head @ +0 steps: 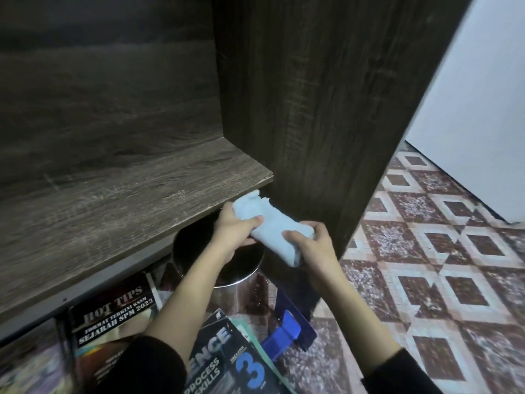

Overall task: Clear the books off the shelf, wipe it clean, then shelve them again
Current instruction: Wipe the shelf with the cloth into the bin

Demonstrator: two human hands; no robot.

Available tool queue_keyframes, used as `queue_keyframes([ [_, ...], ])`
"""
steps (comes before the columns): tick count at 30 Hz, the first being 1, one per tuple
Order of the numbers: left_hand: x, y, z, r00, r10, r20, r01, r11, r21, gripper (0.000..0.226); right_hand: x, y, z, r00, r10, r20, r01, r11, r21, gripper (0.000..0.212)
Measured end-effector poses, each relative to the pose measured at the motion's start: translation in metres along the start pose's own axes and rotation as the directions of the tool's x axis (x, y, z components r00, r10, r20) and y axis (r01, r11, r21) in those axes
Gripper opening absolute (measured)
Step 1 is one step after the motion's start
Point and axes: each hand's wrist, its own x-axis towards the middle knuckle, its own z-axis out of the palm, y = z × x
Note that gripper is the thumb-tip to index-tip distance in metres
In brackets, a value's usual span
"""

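A light blue cloth point(268, 223), rolled into a thick bundle, is gripped at both ends: my left hand point(237, 228) holds its upper end and my right hand point(309, 245) its lower end. The cloth hangs over a round metal pot point(233, 282) standing on the floor. Just left of my hands runs the front corner of the dark wooden shelf point(122, 206), which carries no books. Several books lie on the floor below: a black "Hot Tips" book point(113, 311) and a "Science Process Skills 3" book point(227, 362).
The bookcase's dark side panel point(318, 115) rises right behind the cloth. A blue plastic item point(287, 334) lies beside the books. Patterned maroon and white floor tiles point(426, 265) spread to the right, up to a pale wall point(477, 109).
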Motion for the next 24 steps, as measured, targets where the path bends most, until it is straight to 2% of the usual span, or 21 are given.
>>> queue_keyframes([
  [3, -0.009, 0.034, 0.001, 0.991, 0.133, 0.009, -0.133, 0.991, -0.008, 0.04, -0.007, -0.024, -0.003, 0.988, -0.154, -0.02, 0.152, 0.985, -0.076, 0.025],
  [6, -0.006, 0.066, -0.003, 0.967, 0.25, -0.041, -0.25, 0.968, -0.018, 0.043, -0.012, -0.054, 0.004, 0.977, -0.207, 0.059, 0.208, 0.978, -0.015, 0.028],
  [9, 0.006, 0.093, -0.009, 0.941, 0.316, -0.12, -0.324, 0.945, -0.048, 0.055, -0.011, -0.076, 0.014, 0.951, -0.279, 0.129, 0.281, 0.96, 0.007, 0.042],
  [11, 0.016, 0.105, -0.013, 0.917, 0.357, -0.181, -0.371, 0.928, -0.049, 0.06, -0.004, -0.083, 0.023, 0.92, -0.379, 0.098, 0.382, 0.924, -0.018, 0.047],
  [13, 0.03, 0.112, -0.014, 0.882, 0.389, -0.266, -0.409, 0.912, -0.022, 0.058, 0.008, -0.087, 0.035, 0.885, -0.465, 0.041, 0.466, 0.881, -0.082, 0.041],
  [16, 0.054, 0.116, -0.017, 0.854, 0.393, -0.341, -0.402, 0.914, 0.048, 0.036, 0.03, -0.085, 0.055, 0.862, -0.506, -0.014, 0.496, 0.85, -0.176, 0.027],
  [18, 0.067, 0.114, -0.019, 0.888, 0.36, -0.287, -0.345, 0.933, 0.101, 0.019, 0.045, -0.081, 0.066, 0.867, -0.497, -0.024, 0.479, 0.846, -0.234, 0.023],
  [20, 0.076, 0.109, -0.023, 0.914, 0.347, -0.209, -0.301, 0.927, 0.222, 0.011, 0.06, -0.074, 0.075, 0.875, -0.484, -0.025, 0.46, 0.844, -0.275, 0.022],
  [24, 0.089, 0.098, -0.032, 0.914, 0.381, -0.137, -0.275, 0.834, 0.478, 0.036, 0.08, -0.061, 0.088, 0.88, -0.475, 0.017, 0.448, 0.816, -0.364, 0.028],
])
